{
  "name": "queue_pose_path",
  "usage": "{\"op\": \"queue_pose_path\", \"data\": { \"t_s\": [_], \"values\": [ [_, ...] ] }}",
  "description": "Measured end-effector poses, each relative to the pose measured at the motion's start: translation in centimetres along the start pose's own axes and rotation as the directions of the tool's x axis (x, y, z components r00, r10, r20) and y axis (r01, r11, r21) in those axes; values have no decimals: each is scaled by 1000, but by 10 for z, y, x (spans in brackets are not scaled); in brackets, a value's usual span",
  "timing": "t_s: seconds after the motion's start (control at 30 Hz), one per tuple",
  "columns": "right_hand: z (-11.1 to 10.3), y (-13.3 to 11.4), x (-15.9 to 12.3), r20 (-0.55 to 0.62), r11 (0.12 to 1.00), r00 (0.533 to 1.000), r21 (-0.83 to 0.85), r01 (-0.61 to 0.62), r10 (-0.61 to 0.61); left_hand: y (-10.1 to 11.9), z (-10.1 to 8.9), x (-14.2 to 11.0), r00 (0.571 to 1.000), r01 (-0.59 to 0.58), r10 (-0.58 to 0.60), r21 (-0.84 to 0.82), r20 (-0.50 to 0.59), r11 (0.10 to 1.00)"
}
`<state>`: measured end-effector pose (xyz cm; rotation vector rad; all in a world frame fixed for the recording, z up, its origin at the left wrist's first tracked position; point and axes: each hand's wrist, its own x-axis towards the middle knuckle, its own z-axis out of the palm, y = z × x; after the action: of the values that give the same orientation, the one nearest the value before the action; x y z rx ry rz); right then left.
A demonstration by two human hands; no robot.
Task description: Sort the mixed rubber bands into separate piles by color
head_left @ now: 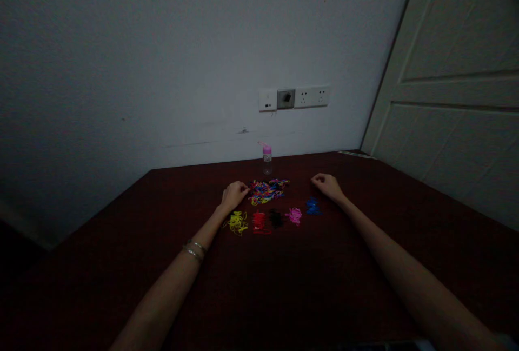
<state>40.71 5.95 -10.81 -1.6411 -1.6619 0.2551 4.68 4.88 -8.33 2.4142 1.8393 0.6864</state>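
Observation:
A mixed pile of small coloured rubber bands [265,191] lies on the dark red-brown table [259,286]. My left hand [234,195] rests at the pile's left edge, fingertips pinched together; anything between them is too small to make out. My right hand [328,185] is to the right of the pile, just above the blue bands [312,206], its fingers curled closed and their contents hidden. Nearer me, separate heaps sit in a row: yellow bands [237,223], red bands [259,222], black bands [275,218] and pink bands [294,216].
Behind the mixed pile stands a clear bottle [267,164] with a pink cap and loop. The table meets a pale wall [203,70] with sockets [311,97] on it. A panelled door [450,97] is at the right. Lighting is dim.

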Motion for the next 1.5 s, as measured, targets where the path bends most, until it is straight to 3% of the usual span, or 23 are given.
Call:
{"op": "queue_pose_path", "data": {
  "t_s": [0.13, 0.33, 1.2, 1.37, 1.5],
  "values": [
    [1, 1, 0, -4, 1000, 1000, 10, 2, -2, -1, 3, 3, 996, 94, -94, -19, -1, 995],
    [2, 2, -1, -17, 999, 1000, 34, 4, -3, -2, 2, 4, 993, 117, -117, -59, 1, 991],
    [1, 1, -1, -8, 999, 1000, 34, -3, 3, -12, 6, 5, 992, -129, 129, -14, 6, 992],
    [3, 4, 1, -18, 999, 1000, 41, -6, 6, -7, -11, 14, 974, -225, 221, -108, -51, 968],
    [5, 7, 3, -27, 998, 999, 51, 20, -19, 16, -40, 25, 941, -335, 315, -212, -119, 918]
  ]
}}
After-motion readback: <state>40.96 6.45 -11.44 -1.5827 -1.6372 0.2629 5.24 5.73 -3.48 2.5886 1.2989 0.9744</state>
